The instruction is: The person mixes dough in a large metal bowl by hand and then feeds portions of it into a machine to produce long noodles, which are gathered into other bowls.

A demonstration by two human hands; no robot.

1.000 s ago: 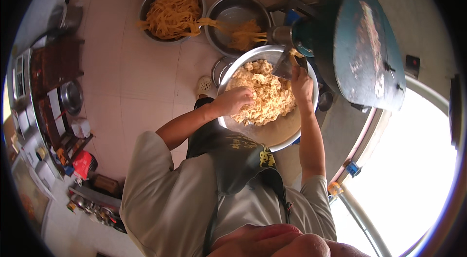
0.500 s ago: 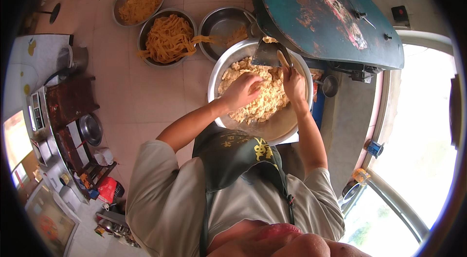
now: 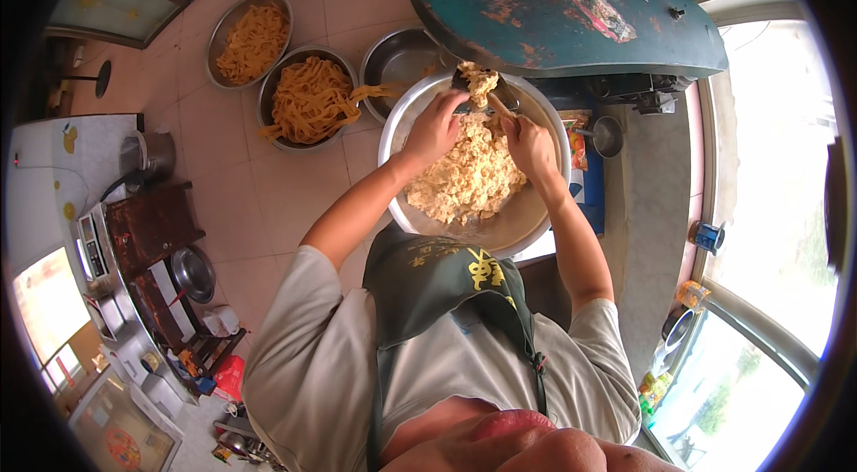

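Crumbly yellow dough (image 3: 469,173) lies in a large metal basin (image 3: 389,155) in front of me. My right hand (image 3: 533,150) is closed round the light wooden handle (image 3: 503,106) of a tool at the basin's far side. A dark metal tray (image 3: 460,81) under the green machine holds a clump of dough (image 3: 480,82). My left hand (image 3: 436,126) is at the near left edge of this tray, its fingers curled in and partly hidden. I cannot make out what they grip.
The green machine cover (image 3: 544,16) overhangs the basin's far side. Left of it on the tiled floor stand a bowl of wide noodles (image 3: 312,97), another noodle bowl (image 3: 253,43) and a metal bowl (image 3: 393,57). A small saucepan (image 3: 608,137) is at the right.
My left hand has moved away from me, from over the dough to the tray. A bigger clump of dough shows on the tray. The whole view has shifted slightly.
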